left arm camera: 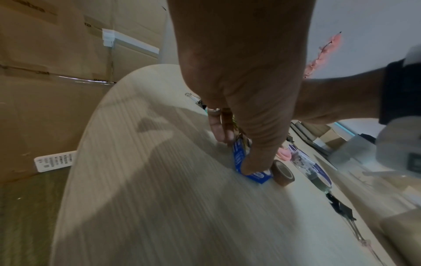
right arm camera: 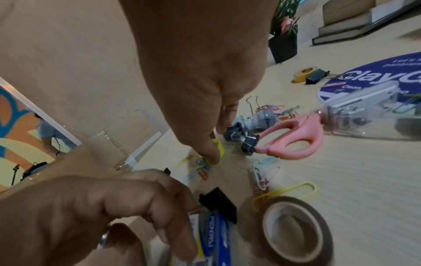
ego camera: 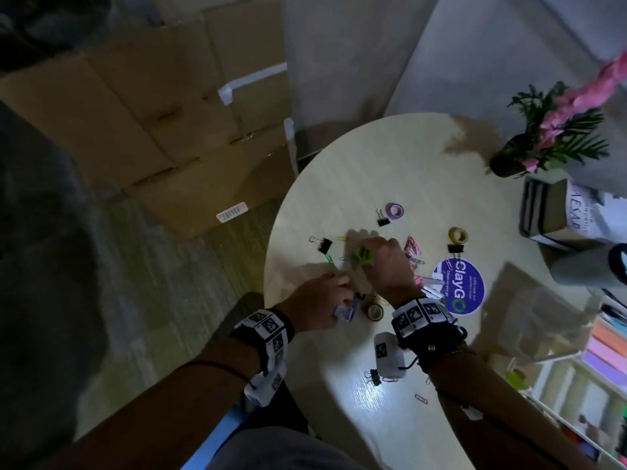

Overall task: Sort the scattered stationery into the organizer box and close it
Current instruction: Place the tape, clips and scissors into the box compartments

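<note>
Tape rolls: four – purple [ego camera: 394, 210], yellow [ego camera: 457, 235], green [ego camera: 466, 255], brown [ego camera: 374, 312]. Black binder clips: at least five visible. Scissors [right arm camera: 289, 140]: one pair. Paper clips: many, uncounted, scattered around both hands.

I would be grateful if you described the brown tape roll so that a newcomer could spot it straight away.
Start at the round blue sticker on the pale round table. Move toward the person's wrists: the brown tape roll lies flat between the left hand and the right hand, beside a small blue box. The other rolls are purple and yellow and sit farther away.
</note>
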Action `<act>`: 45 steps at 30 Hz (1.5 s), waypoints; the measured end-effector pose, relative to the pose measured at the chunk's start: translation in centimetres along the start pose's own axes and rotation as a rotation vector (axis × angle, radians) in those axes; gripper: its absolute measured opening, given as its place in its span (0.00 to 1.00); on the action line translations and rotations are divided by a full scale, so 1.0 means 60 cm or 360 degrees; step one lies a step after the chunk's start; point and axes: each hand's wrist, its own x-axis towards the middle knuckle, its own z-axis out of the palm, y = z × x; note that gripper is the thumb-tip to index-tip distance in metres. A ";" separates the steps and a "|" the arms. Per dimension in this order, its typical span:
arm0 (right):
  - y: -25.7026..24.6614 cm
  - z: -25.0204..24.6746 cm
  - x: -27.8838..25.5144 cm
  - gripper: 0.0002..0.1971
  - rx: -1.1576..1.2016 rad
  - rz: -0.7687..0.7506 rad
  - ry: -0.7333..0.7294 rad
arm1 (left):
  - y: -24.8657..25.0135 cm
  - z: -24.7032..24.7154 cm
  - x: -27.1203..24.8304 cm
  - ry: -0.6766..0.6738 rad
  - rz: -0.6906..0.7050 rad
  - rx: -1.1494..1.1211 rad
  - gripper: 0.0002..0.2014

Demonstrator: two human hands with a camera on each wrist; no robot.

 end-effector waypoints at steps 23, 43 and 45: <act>0.066 -0.054 -0.188 0.14 0.0621 -0.0110 0.0420 | 0.038 -0.002 0.014 0.0133 -0.0423 -0.0066 0.20; 0.122 -0.071 -0.353 0.07 0.0849 -0.0010 0.0329 | 0.126 -0.031 0.028 0.0156 -0.0690 -0.0887 0.23; 0.127 -0.079 -0.374 0.08 0.0878 -0.0010 0.0358 | 0.145 -0.039 0.033 0.0175 -0.0645 -0.0793 0.21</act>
